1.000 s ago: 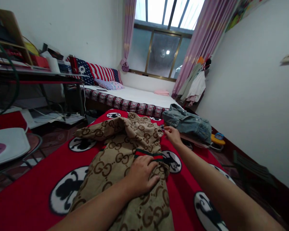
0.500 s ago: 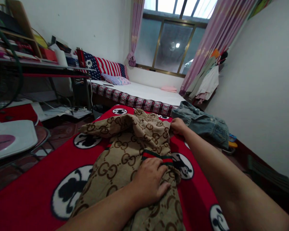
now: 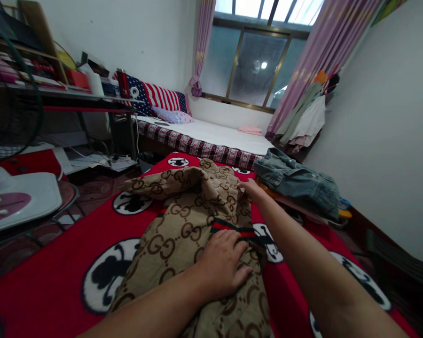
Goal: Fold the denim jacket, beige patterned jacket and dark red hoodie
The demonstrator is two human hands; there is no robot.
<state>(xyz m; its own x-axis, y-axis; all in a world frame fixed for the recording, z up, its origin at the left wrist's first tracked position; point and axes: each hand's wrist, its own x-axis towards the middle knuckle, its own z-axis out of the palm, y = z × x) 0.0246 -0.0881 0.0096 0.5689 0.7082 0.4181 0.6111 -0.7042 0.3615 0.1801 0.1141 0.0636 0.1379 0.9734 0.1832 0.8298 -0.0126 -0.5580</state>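
Mauve curtains (image 3: pixel 322 58) flanking a gold-framed window (image 3: pixel 259 68), a white bed (image 3: pixel 211 133) below with a pastel pillow (image 3: pixel 174 116) and pink cloth (image 3: pixel 250 129), a desk (image 3: pixel 82 102) at left holding a red flask (image 3: pixel 122 83), denim clothing (image 3: pixel 299 183) at right, a blurred wire guard (image 3: pixel 0 152), perhaps a fan's, far left

A red cloth (image 3: pixel 49 281), printed with white discs (image 3: pixel 93 281) bearing dark figures, carried the load. Its left edge slanted down from the far left corner, and its near edge ran out of view. A tan garment (image 3: pixel 179 225) lay lengthwise along the cloth, bunched toward the far edge, with one sleeve (image 3: pixel 158 184) stretched out close to the left edge. By the right edge, toward the far corner, folded denim (image 3: pixel 299 183) sat on an orange-brown layer (image 3: pixel 280 197); whether that layer touched the cloth was unclear.
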